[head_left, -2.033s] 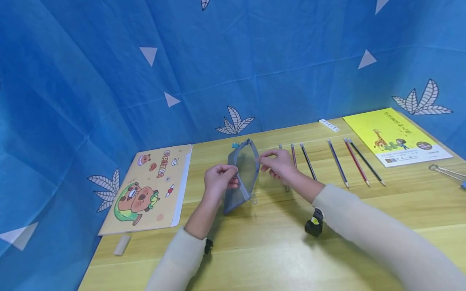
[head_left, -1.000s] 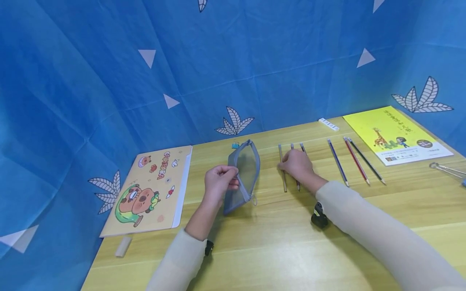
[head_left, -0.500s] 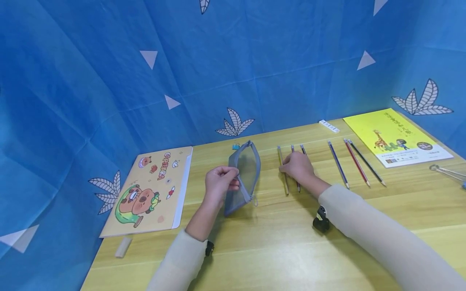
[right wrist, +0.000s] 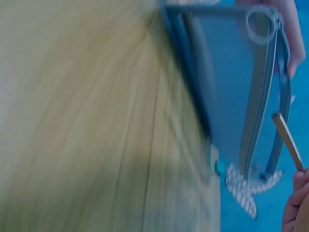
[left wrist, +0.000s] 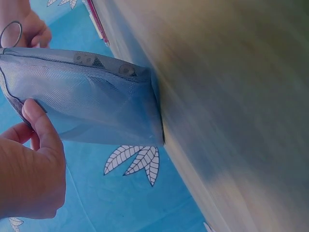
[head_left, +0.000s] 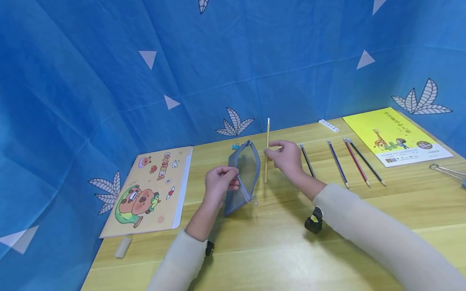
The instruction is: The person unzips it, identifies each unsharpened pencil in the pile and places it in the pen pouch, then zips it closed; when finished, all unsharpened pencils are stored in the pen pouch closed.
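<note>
My left hand (head_left: pixel 220 180) pinches the near edge of a grey mesh zipper pouch (head_left: pixel 236 194), whose mouth gapes toward the right. In the left wrist view the thumb presses on the pouch's mesh (left wrist: pixel 96 96). My right hand (head_left: pixel 287 159) pinches a gold pencil (head_left: pixel 267 133) around its middle, held nearly upright just right of the pouch mouth. The right wrist view has the lower end of that pencil (right wrist: pixel 288 140) close to the pouch's opening, apart from it. A dark pencil (head_left: pixel 308 159) lies on the table behind the right hand, partly covered by the forearm.
A blue pencil (head_left: pixel 338 163), a red pencil (head_left: pixel 356 161) and a dark green pencil (head_left: pixel 367 162) lie to the right. Around them are a yellow booklet (head_left: pixel 397 137), a white strip (head_left: pixel 329 125) and a whisk-like wire tool (head_left: pixel 449 172). Leftward lie a capybara folder (head_left: pixel 149 194), an eraser (head_left: pixel 123 247) and a teal clip (head_left: pixel 236 146).
My right hand left the pouch edge, reached to the pencils, took hold of the gold pencil and lifted it leftward to the pouch. The left hand has kept its grip on the pouch.
</note>
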`<act>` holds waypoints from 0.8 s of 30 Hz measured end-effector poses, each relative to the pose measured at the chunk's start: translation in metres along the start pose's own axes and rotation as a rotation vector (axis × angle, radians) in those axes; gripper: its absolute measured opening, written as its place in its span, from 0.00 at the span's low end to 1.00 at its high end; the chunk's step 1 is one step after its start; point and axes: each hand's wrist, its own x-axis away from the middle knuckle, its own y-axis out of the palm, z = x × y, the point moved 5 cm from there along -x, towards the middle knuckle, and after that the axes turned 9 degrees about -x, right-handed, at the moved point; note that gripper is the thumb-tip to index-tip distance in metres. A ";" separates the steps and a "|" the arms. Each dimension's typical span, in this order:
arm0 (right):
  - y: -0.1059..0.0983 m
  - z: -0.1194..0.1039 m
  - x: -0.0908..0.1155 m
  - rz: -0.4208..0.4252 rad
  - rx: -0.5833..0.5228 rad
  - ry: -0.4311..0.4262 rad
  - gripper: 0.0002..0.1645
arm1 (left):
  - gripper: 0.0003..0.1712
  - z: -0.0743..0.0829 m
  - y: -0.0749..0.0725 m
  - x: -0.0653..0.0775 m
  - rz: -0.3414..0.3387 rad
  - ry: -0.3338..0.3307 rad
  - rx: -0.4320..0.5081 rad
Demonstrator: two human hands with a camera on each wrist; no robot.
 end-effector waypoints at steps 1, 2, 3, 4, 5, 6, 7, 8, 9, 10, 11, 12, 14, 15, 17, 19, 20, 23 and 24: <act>0.003 -0.002 0.001 0.010 -0.039 0.008 0.18 | 0.07 0.000 0.000 0.000 0.000 -0.001 0.003; 0.007 -0.004 0.002 0.016 -0.062 0.014 0.18 | 0.06 -0.002 0.000 -0.002 0.000 0.000 0.006; 0.011 -0.005 0.002 0.020 -0.094 0.014 0.18 | 0.07 -0.004 0.000 -0.004 0.002 -0.001 0.008; 0.015 -0.006 0.003 0.025 -0.123 0.021 0.18 | 0.07 -0.006 0.000 -0.006 0.005 0.000 0.009; 0.019 -0.007 0.003 0.028 -0.145 0.029 0.18 | 0.07 -0.009 0.000 -0.008 0.006 0.003 0.012; 0.023 -0.007 0.004 0.028 -0.158 0.039 0.17 | 0.07 -0.011 0.001 -0.010 0.009 0.004 0.010; 0.026 -0.007 0.004 0.021 -0.161 0.053 0.17 | 0.07 -0.012 0.001 -0.012 0.010 0.006 0.008; 0.030 -0.006 0.005 0.012 -0.167 0.073 0.17 | 0.07 -0.013 0.001 -0.012 0.013 0.007 0.005; 0.033 -0.004 0.006 0.000 -0.172 0.095 0.17 | 0.07 -0.013 0.001 -0.013 0.015 0.005 0.000; 0.035 -0.003 0.007 -0.012 -0.164 0.127 0.16 | 0.07 -0.013 0.001 -0.013 0.015 0.007 -0.001; 0.037 -0.001 0.008 -0.032 -0.151 0.153 0.16 | 0.07 -0.013 0.001 -0.013 0.015 0.007 -0.001; 0.039 0.001 0.009 -0.050 -0.135 0.180 0.16 | 0.07 -0.013 0.002 -0.013 0.015 0.007 -0.002; 0.042 0.004 0.012 -0.085 -0.107 0.224 0.16 | 0.07 -0.013 0.002 -0.013 0.015 0.008 -0.003; 0.043 0.005 0.013 -0.098 -0.090 0.241 0.17 | 0.07 -0.013 0.001 -0.013 0.015 0.009 -0.003; 0.045 0.007 0.015 -0.120 -0.062 0.262 0.17 | 0.07 -0.012 0.001 -0.013 0.016 0.012 -0.003; 0.046 0.007 0.017 -0.139 -0.042 0.273 0.16 | 0.07 -0.011 0.001 -0.013 0.014 0.017 -0.003; 0.047 0.007 0.018 -0.145 -0.031 0.279 0.16 | 0.07 -0.011 0.001 -0.012 0.013 0.019 -0.001; 0.049 0.007 0.020 -0.175 -0.009 0.291 0.14 | 0.07 -0.010 0.001 -0.012 0.009 0.026 0.003; 0.050 0.007 0.021 -0.186 -0.003 0.294 0.14 | 0.07 -0.010 0.001 -0.012 0.008 0.028 0.005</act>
